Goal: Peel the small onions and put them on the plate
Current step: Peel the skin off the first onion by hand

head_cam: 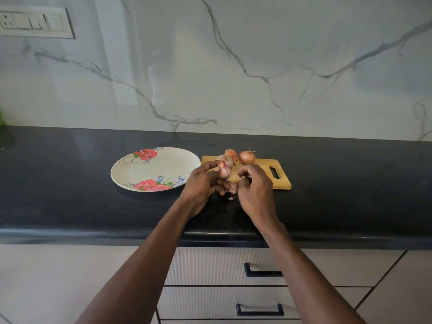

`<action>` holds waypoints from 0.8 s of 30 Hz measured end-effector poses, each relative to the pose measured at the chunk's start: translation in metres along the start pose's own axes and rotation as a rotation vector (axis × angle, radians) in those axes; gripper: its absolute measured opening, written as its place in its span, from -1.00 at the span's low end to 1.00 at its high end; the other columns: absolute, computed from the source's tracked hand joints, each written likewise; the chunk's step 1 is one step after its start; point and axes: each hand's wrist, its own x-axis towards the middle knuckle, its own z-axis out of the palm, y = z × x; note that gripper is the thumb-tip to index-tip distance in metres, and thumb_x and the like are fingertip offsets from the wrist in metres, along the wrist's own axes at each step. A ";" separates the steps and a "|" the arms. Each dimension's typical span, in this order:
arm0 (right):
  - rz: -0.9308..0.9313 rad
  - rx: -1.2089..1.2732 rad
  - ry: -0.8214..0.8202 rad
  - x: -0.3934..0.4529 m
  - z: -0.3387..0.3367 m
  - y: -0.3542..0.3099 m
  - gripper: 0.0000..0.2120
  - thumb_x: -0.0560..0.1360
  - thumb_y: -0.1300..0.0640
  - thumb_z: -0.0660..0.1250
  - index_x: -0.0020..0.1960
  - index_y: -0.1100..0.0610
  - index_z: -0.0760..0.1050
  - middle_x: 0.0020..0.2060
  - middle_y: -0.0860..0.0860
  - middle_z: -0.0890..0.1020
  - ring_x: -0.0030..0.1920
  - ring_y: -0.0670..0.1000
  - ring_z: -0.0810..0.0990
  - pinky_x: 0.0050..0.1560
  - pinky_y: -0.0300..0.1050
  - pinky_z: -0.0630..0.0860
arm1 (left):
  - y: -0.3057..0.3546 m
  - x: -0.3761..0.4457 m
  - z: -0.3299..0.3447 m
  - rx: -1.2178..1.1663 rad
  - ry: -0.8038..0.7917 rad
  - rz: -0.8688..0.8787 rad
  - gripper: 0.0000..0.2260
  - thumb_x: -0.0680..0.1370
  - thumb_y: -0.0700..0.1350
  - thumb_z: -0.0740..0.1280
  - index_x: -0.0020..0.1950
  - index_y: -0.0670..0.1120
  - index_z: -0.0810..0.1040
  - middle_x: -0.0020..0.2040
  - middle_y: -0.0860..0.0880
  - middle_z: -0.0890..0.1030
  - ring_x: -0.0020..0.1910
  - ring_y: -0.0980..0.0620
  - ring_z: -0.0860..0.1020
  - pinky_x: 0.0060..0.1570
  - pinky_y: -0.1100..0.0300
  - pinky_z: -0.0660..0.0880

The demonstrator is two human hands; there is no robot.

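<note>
I'm mid-peel: my left hand (203, 181) pinches a small onion (225, 170) over the near left corner of the cutting board (281, 181). My right hand (254, 183) is curled; around skin, I can't tell. Two unpeeled onions (247, 157) wait at the board's far edge. Next, strip it and reach left of the board to the plate (173, 160).

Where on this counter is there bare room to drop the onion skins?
Bare black countertop lies left of the round floral plate, and more right of the wooden cutting board. It is crowded between plate and board, where both hands work an onion above peel scraps.
</note>
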 end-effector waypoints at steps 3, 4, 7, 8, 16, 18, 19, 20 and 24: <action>-0.018 0.052 0.004 0.000 0.000 -0.001 -0.94 0.53 0.26 0.44 0.00 0.18 0.62 -0.10 -0.07 0.58 -0.12 -0.18 0.55 -0.14 -0.48 0.43 | -0.001 0.000 0.000 0.013 -0.025 0.007 -0.76 0.69 -0.23 0.19 0.34 -0.24 0.46 -0.14 -0.23 0.65 -0.26 -0.05 0.61 -0.33 0.17 0.52; -0.011 0.071 -0.006 0.000 0.000 -0.001 -0.92 0.53 0.20 0.46 0.01 0.18 0.65 -0.10 -0.08 0.58 -0.11 -0.21 0.55 -0.14 -0.48 0.43 | -0.001 0.000 0.000 0.017 -0.030 0.014 -0.77 0.69 -0.22 0.20 0.33 -0.23 0.46 -0.12 -0.23 0.65 -0.26 -0.06 0.61 -0.32 0.17 0.52; 0.076 0.114 -0.051 0.002 -0.001 0.001 -0.91 0.52 0.16 0.47 0.00 0.15 0.67 -0.12 -0.08 0.63 -0.11 -0.20 0.57 -0.17 -0.42 0.45 | -0.001 0.000 0.000 0.011 -0.043 0.019 -0.78 0.69 -0.21 0.22 0.32 -0.23 0.46 -0.11 -0.23 0.65 -0.26 -0.06 0.61 -0.31 0.15 0.51; 0.104 0.120 -0.060 0.003 -0.001 0.002 -0.93 0.53 0.17 0.46 -0.02 0.16 0.67 -0.13 -0.06 0.66 -0.11 -0.18 0.59 -0.18 -0.41 0.45 | 0.000 -0.001 0.001 0.004 -0.050 0.016 -0.78 0.69 -0.21 0.22 0.32 -0.24 0.46 -0.12 -0.23 0.65 -0.26 -0.06 0.61 -0.30 0.16 0.52; 0.247 0.115 -0.107 0.005 -0.001 0.003 -0.91 0.59 0.22 0.33 -0.06 0.20 0.57 -0.16 0.04 0.62 -0.24 -0.11 0.52 -0.33 -0.39 0.40 | 0.001 -0.002 0.003 -0.039 0.008 0.006 -0.70 0.62 -0.19 0.35 0.32 -0.24 0.42 -0.19 -0.17 0.67 -0.31 -0.04 0.60 -0.34 0.18 0.52; 0.263 0.142 -0.107 0.004 -0.002 0.002 -0.90 0.59 0.21 0.33 -0.08 0.20 0.57 -0.19 0.05 0.61 -0.32 -0.12 0.48 -0.38 -0.37 0.37 | 0.002 -0.002 0.004 -0.037 0.015 -0.001 -0.71 0.62 -0.16 0.35 0.29 -0.22 0.43 -0.18 -0.15 0.68 -0.32 -0.03 0.60 -0.34 0.18 0.51; 0.267 0.179 -0.101 0.004 -0.003 0.002 -0.90 0.59 0.20 0.34 -0.08 0.20 0.58 -0.19 0.05 0.62 -0.32 -0.12 0.50 -0.38 -0.37 0.38 | 0.002 -0.003 0.005 -0.031 0.013 -0.001 -0.72 0.62 -0.16 0.35 0.28 -0.21 0.44 -0.18 -0.14 0.68 -0.32 -0.02 0.60 -0.35 0.18 0.50; 0.269 0.217 -0.102 0.004 -0.003 0.001 -0.90 0.59 0.17 0.36 -0.06 0.19 0.59 -0.19 0.03 0.64 -0.30 -0.15 0.55 -0.36 -0.39 0.40 | 0.002 -0.003 0.005 -0.023 0.010 0.001 -0.72 0.61 -0.15 0.36 0.28 -0.20 0.44 -0.17 -0.13 0.68 -0.32 -0.02 0.60 -0.35 0.17 0.49; 0.269 0.231 -0.168 0.004 -0.003 0.000 -0.86 0.57 0.06 0.40 -0.03 0.14 0.64 -0.17 -0.08 0.67 -0.17 -0.33 0.59 -0.27 -0.48 0.43 | 0.003 -0.004 0.003 0.031 -0.006 0.010 -0.61 0.57 -0.08 0.41 0.33 -0.19 0.43 -0.16 -0.12 0.67 -0.30 0.00 0.58 -0.37 0.18 0.49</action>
